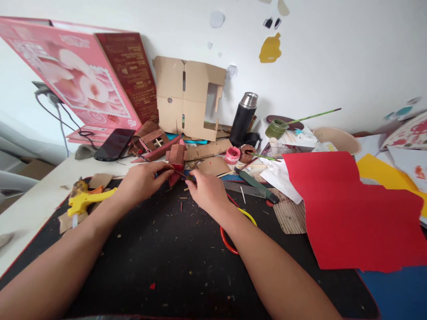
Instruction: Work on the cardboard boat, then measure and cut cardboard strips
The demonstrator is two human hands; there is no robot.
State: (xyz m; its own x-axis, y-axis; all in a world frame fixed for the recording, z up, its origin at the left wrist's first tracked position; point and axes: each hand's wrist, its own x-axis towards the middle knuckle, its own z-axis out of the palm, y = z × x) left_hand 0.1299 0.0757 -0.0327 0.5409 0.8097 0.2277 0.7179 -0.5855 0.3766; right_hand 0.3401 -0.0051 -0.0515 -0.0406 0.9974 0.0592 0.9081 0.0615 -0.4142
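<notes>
The left hand (pixel 145 181) has its thumb and forefinger pressed together, pinching a thin reddish-brown stick (pixel 180 173) that points toward the right hand (pixel 211 192). The right thumb and forefinger are curled near each other at the stick's other end; the gap is too small to tell whether they grip it or only touch it.

Taking the stick as the centre of a dial, with twelve toward the wall, a small red-brown model piece (pixel 176 155) stands just beside it, near twelve o'clock. A larger model with a window (pixel 155 143) sits at eleven, and a black phone (pixel 114 144) lies at ten. A yellow glue gun (pixel 87 201) lies between eight and nine, on the edge of the black mat (pixel 160 253) covering part of the white bench (pixel 36 209).

A pink paint jar (pixel 232 155) stands at two, with a black flask (pixel 243 122) behind it. A green-handled knife (pixel 255 184) lies at three, and a red sheet (pixel 350 218) spreads beyond it. Farther out at twelve, a cut cardboard panel (pixel 171 100) leans upright.
</notes>
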